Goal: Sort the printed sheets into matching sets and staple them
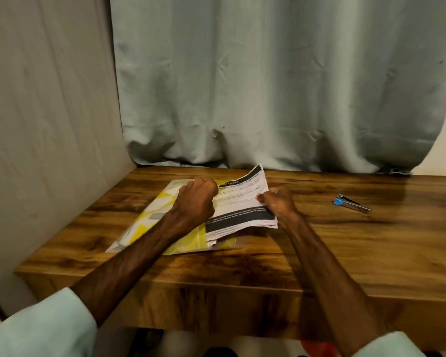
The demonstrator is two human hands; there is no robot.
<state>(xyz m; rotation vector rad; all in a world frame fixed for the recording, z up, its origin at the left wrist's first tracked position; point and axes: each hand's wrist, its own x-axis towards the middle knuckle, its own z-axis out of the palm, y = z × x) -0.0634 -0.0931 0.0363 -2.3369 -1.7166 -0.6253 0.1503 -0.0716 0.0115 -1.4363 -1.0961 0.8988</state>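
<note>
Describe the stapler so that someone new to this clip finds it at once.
On the wooden table, look to the right half, well clear of the right hand and the printed sheets. The stapler lies there alone: small, metal, with a blue end.

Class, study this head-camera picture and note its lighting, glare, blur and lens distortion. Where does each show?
Head view: dim, warm light; a pale sheen glares on the table at right; the stapler looks smeared; print on the printed sheets is too soft to read; the curtain bows at its right edge, likely the wide lens.
</note>
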